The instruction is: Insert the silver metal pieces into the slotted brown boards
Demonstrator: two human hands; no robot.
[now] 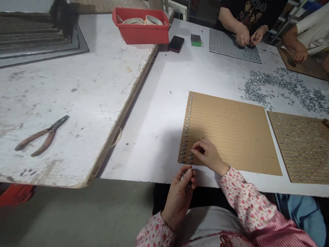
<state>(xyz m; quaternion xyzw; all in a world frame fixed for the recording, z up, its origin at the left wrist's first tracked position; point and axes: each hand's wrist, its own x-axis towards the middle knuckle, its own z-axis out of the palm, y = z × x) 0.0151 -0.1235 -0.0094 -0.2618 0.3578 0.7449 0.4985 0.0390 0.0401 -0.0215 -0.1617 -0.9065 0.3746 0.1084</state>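
Observation:
A brown ridged board (231, 133) lies flat near the table's front edge. Small oval metal pieces (186, 121) run in a column along its left side, and a few more form a second column at its lower left. My right hand (207, 153) is over that lower left part, thumb and forefinger pinched at a metal piece (191, 153). Just below the board's lower left corner, my left hand (182, 188) is curled around several small metal pieces (184, 176), partly hidden by its fingers.
Right of the board lies a second board (303, 147) covered with metal pieces. Loose pieces (280, 87) are heaped behind. A person's hands (246, 36) work at a grey board (226, 44). Pliers (48, 135) and a red bin (144, 32) sit left on a raised tabletop (77, 82).

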